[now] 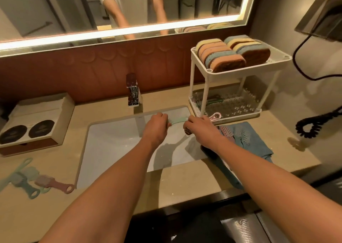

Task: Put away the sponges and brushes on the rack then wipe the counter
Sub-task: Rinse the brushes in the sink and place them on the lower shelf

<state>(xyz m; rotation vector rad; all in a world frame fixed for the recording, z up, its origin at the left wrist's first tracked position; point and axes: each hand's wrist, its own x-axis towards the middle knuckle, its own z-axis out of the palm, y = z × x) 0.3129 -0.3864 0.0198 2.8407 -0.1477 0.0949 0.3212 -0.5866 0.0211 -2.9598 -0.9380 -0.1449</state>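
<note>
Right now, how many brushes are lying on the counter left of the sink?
3: a green brush farthest left, a teal brush beside it, a pink brush nearest the sink. A pale fourth may lie partly hidden beneath them.

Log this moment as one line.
left hand grips green brush | right hand grips pink brush near rack | sponges on top tier | more brushes on counter

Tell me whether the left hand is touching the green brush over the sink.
Touching. The head view shows the left hand curled round one end of the green brush, with no gap between them, above the sink.
</note>
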